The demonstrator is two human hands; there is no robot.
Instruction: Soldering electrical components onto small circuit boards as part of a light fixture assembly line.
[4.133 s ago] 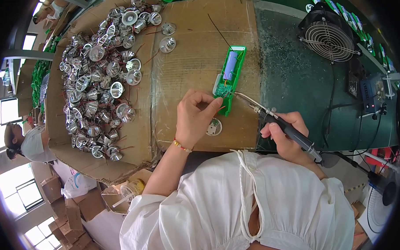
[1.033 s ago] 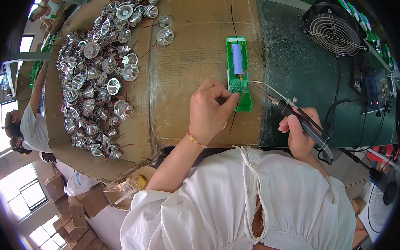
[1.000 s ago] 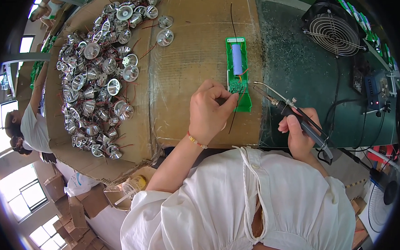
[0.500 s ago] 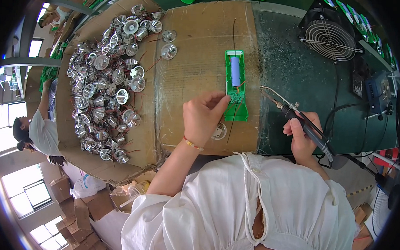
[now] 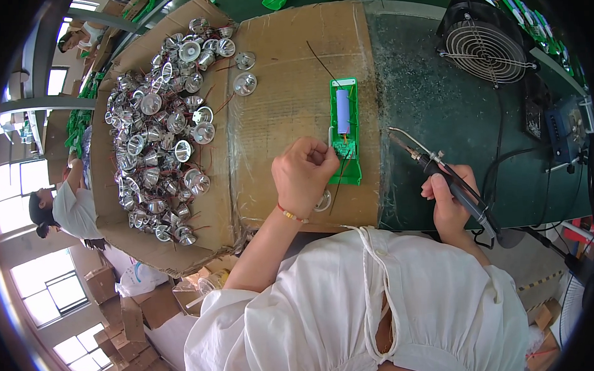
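Note:
A green plastic housing (image 5: 349,175) lies on the cardboard, long side away from me. Inside it are a purple cylindrical battery cell (image 5: 343,110) and a small green circuit board (image 5: 345,149) with thin wires. My left hand (image 5: 303,169) is closed in a pinch at the board's left edge; whatever is between the fingertips is too small to make out. My right hand (image 5: 453,196) grips a soldering iron (image 5: 459,191) with a thin metal tube alongside, its tip pointing toward the housing but apart from it. A reflector cup (image 5: 323,201) is partly hidden beside my left wrist.
A cardboard box (image 5: 175,260) on the left holds many silver reflector cups (image 5: 151,103) with red wires. Two loose cups (image 5: 245,84) lie beside it. At the right stand a fan with a wire grille (image 5: 485,53) and a blue device (image 5: 562,134). Other people work at far left.
The green housing has turned slightly, and the far end of the black wire has swung left. My left fingers have drawn into a tighter pinch. The soldering iron has barely moved.

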